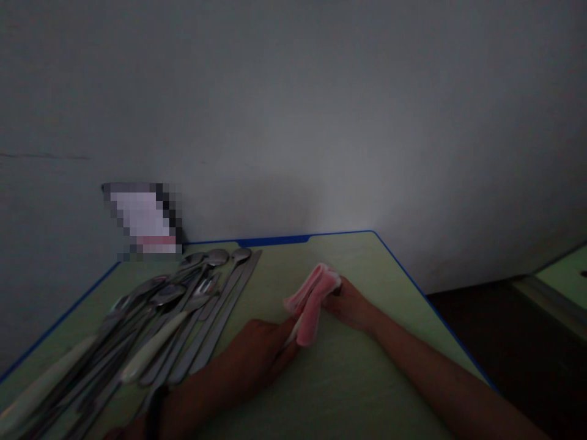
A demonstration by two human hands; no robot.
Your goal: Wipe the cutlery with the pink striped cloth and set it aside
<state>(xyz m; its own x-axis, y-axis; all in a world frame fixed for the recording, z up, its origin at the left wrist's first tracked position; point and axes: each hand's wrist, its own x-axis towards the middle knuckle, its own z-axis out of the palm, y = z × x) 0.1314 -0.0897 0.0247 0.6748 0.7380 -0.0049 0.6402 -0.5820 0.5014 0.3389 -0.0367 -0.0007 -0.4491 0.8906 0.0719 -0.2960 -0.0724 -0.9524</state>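
My left hand (pixel 263 349) is closed on the pale handle (pixel 295 332) of a utensil, low over the table's middle. The other end of that utensil is hidden in a folded pink cloth (pixel 313 305), so its kind does not show. On the cloth's right side, my right hand (pixel 349 304) grips the fabric around the utensil. Left of my hands lies a loose spread of cutlery: a spoon (pixel 241 254), a fork (pixel 205 286) and several others, mostly metal. One piece with a cream handle (pixel 153 347) lies across the near part of the spread.
The pale green table (pixel 367 373) has a blue edge and stands against a grey wall (pixel 293 122). A blurred-out upright object (pixel 142 217) leans at the back left corner. Another pale green surface (pixel 566 275) stands at far right, beyond a dark gap.
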